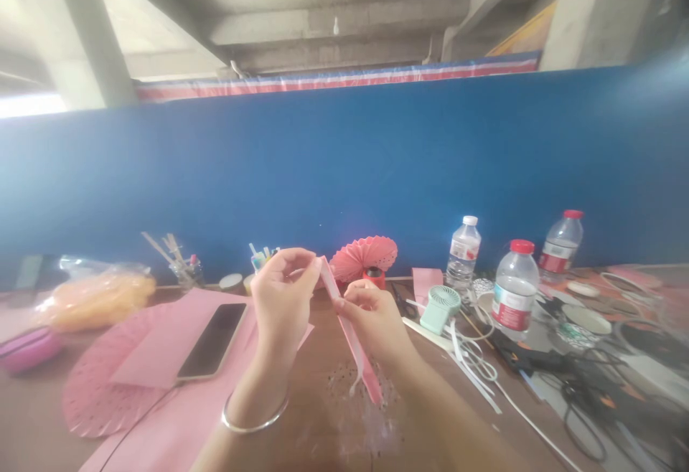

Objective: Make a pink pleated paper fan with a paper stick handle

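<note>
A narrow folded strip of pink paper (352, 339) slants between my hands above the brown table. My left hand (283, 293) pinches its upper end between thumb and fingertips. Lower down the strip, my right hand (377, 314) is closed on it with the thumb on the near side. The strip's lower end hangs free over small dark specks on the tabletop. Behind my hands stands a pleated pink paper fan (363, 257), with a small red container (375, 278) in front of it.
To the left lie a phone (212, 341) on pink sheets, a round pleated paper piece (102, 386), and a plastic bag with yellow contents (102, 296). To the right are a mint handheld fan (440, 308), water bottles (515, 289), white strips and tangled cables (581, 400). A blue partition (344, 163) rises behind.
</note>
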`<state>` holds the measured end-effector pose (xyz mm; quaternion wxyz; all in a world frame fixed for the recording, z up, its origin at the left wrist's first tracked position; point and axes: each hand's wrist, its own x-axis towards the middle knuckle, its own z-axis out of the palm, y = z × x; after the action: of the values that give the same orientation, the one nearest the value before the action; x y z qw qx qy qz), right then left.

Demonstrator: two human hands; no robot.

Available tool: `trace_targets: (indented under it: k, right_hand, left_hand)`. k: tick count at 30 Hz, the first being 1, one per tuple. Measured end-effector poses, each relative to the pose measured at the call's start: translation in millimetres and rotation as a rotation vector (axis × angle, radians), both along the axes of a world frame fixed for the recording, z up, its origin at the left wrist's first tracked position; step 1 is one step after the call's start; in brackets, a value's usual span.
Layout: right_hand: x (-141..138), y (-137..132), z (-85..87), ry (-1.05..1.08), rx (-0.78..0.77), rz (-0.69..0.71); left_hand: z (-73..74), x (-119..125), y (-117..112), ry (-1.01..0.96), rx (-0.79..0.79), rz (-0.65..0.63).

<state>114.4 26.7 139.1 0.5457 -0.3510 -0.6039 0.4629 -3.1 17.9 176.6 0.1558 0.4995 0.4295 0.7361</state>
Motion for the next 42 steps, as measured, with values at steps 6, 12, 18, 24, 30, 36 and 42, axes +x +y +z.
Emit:
trace_targets:
  k: [6,12,18,24,30,36,42]
  right_hand:
    - [-1.8,-1.8,-0.1,0.085,-0.078,0.118]
    - [-6.7,-6.9,-0.4,0.173,-0.147,0.133]
    - [-10.0,-5.3,-3.0,0.238,-0.196,0.110]
    - [-11.2,-3.3,-3.4,0.289,-0.184,0.104]
    - [-9.4,-5.2,-4.0,0.279,-0.185,0.110]
    - [-9.7,-5.1,-3.6,0.303,-0.220,0.123]
    - [-8.6,-4.0,-2.5,0.301,-0.217,0.119]
  left_hand:
    - [-0.4,-2.5,0.2,-0.007,-0.005,-0.026]
    - [-0.1,-0.4,1.8,0.037,-0.001,-0.030]
    - [1.8,0.4,0.6,0.155,-0.094,-0.066]
    - [-1.0,-3.1,3.5,0.191,-0.158,-0.094]
    - [-0.7,-2.4,2.1,0.210,-0.152,-0.164]
    - [-3.9,-3.6,0.8,0.432,-0.158,-0.059]
    - [6.5,-5.7,-5.0,0.489,-0.228,-0.069]
